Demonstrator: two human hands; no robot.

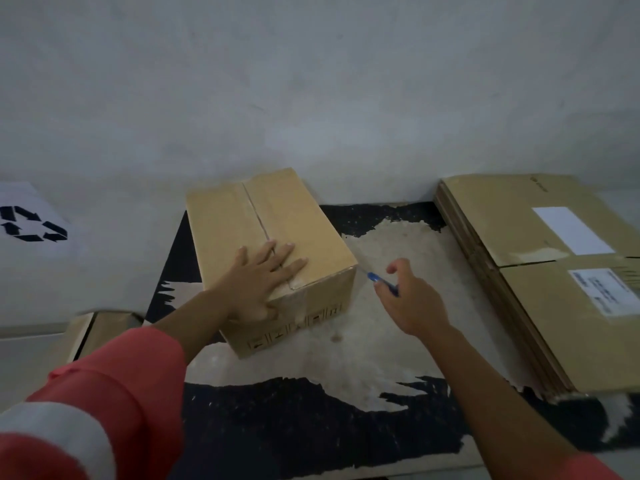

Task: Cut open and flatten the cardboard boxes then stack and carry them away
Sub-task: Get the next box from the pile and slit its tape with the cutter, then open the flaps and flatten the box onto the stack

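**Bracing the sealed box before the blade goes in**

The dark work surface (381, 344), its pale paper covering torn away in ragged patches, runs along a bare grey wall. On its right end lies a stack of flattened cartons (502, 223), labels up. At far left is a white sheet printed with a recycling symbol (33, 225).

The cardboard box (235, 216) in hand sits left of centre on the surface. It is closed, with its taped seam (257, 216) running away from the person.

The left hand (256, 282) lies on the near end of the lid, fingers straight and spread, pressing down and gripping nothing. The right hand (412, 299) hovers just beside the box's near right corner, fingers curled round a blue cutter (382, 281). The tip points at that corner. It is blurred, so I cannot tell whether the blade is extended or touching the cardboard.

Flattening looks well under way, with this box not yet cut.

The chief risk is the left hand. Its fingers lie across the seam, so a cut drawn along the tape would run straight at them. A slip at the corner could do the same. Pressure at one end only may also let the box swivel under the blade.
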